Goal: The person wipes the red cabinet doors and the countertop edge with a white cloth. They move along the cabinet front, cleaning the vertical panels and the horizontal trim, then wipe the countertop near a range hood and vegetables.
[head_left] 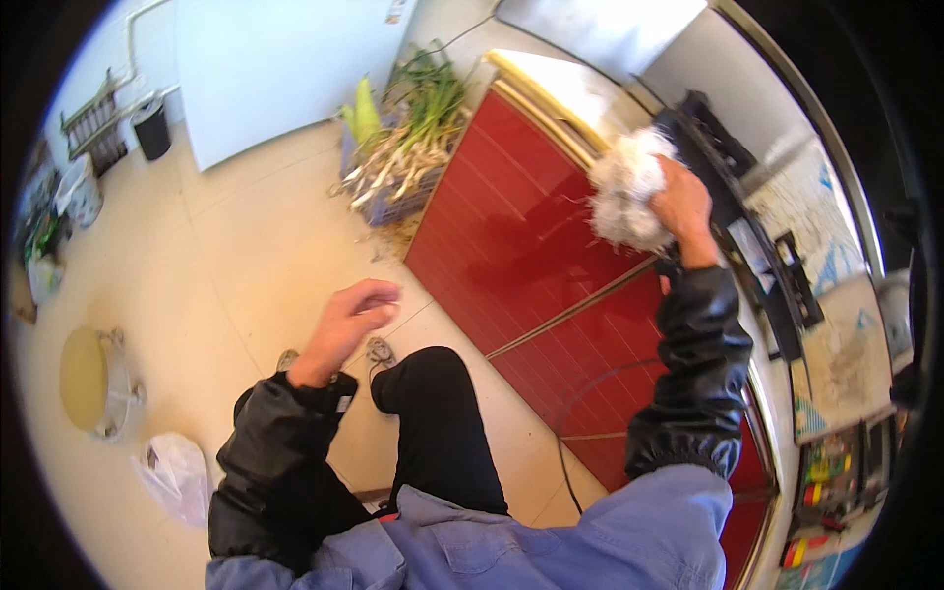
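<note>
A bunched whitish-grey cleaning rag with frayed edges is gripped in my right hand, beside the near corner of the counter. Below it are red glossy cabinet doors, and to its right runs a black gas stove. My left hand hangs above the tiled floor over my shoes, fingers loosely curled and apart, holding nothing. The yellow-edged countertop reaches away past the rag. Part of the rag is hidden behind my right fingers.
A purple crate of green onions stands against the cabinet's far end. On the floor at left are a round stool and a white plastic bag. A dark hose hangs along the cabinet. Condiment containers fill a rack at lower right.
</note>
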`<state>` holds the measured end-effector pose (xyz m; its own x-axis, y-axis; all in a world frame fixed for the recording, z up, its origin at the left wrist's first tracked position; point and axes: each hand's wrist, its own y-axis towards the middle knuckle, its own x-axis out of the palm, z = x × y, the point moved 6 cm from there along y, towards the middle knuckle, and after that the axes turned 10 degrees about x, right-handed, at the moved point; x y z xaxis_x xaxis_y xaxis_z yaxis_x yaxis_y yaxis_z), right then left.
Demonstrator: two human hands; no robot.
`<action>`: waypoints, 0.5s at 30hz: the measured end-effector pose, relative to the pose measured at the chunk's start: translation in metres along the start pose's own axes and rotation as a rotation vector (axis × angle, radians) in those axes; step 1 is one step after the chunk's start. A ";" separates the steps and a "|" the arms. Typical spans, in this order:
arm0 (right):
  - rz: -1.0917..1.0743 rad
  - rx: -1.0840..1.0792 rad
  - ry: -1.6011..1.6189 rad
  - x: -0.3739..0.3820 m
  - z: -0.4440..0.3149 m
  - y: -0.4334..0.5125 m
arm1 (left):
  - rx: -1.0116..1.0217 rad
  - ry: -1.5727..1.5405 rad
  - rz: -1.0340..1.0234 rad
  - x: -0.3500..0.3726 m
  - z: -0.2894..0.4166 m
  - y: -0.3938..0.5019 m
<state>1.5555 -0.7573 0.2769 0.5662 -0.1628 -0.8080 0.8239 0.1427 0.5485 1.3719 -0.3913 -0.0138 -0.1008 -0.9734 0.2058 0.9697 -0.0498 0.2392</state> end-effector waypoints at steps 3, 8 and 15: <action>0.035 0.012 0.055 0.004 0.002 0.001 | 0.024 0.069 -0.126 0.035 -0.012 0.028; 0.083 0.002 0.110 0.002 0.002 0.001 | 0.024 0.046 -0.278 0.082 -0.037 0.067; 0.089 0.003 0.075 0.002 0.002 -0.004 | 0.029 0.126 -0.426 0.109 -0.054 0.074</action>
<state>1.5537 -0.7600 0.2739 0.6336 -0.0759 -0.7699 0.7705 0.1505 0.6193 1.4448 -0.5135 -0.0250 -0.4604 -0.8871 -0.0336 0.8408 -0.4478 0.3041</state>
